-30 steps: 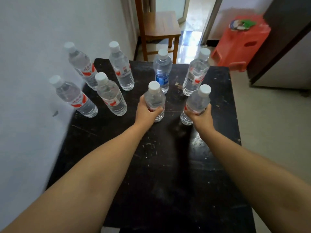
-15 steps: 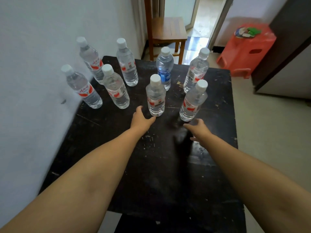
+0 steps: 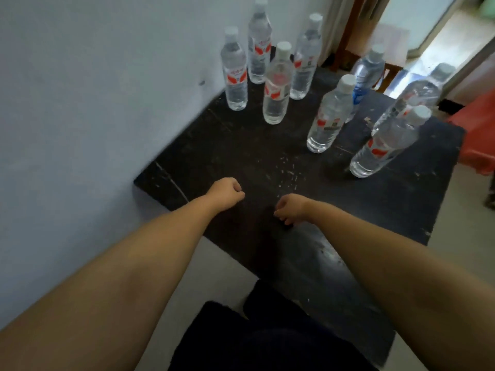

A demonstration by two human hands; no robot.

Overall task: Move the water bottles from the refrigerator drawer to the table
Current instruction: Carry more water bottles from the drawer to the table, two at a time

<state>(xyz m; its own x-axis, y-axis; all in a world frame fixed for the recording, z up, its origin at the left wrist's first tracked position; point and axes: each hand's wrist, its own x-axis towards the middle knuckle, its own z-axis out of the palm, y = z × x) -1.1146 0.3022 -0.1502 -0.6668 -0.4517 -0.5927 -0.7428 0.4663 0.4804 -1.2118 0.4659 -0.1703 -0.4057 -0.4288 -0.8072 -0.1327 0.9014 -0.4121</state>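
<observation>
Several clear water bottles with white caps stand upright on the far half of a black table [image 3: 241, 156]. Most carry red labels; one [image 3: 365, 73] has a blue label. The two nearest me are a bottle [image 3: 328, 116] in the middle and another [image 3: 385, 143] to the right. My left hand [image 3: 225, 192] hovers over the table's near part, fingers curled into a loose fist, holding nothing. My right hand [image 3: 290, 208] is beside it, fingers curled downward, also with nothing in it. Both hands are well short of the bottles. The refrigerator drawer is out of view.
A white wall [image 3: 93, 103] runs along the table's left side. A red plastic stool [image 3: 479, 135] stands past the table's right edge, and a wooden chair [image 3: 356, 36] is behind it near a bright doorway. Dark clothing [image 3: 267, 344] fills the bottom centre.
Both hands let go of the two nearest bottles, which stay standing, and pulled back toward me. The view swung left and down.
</observation>
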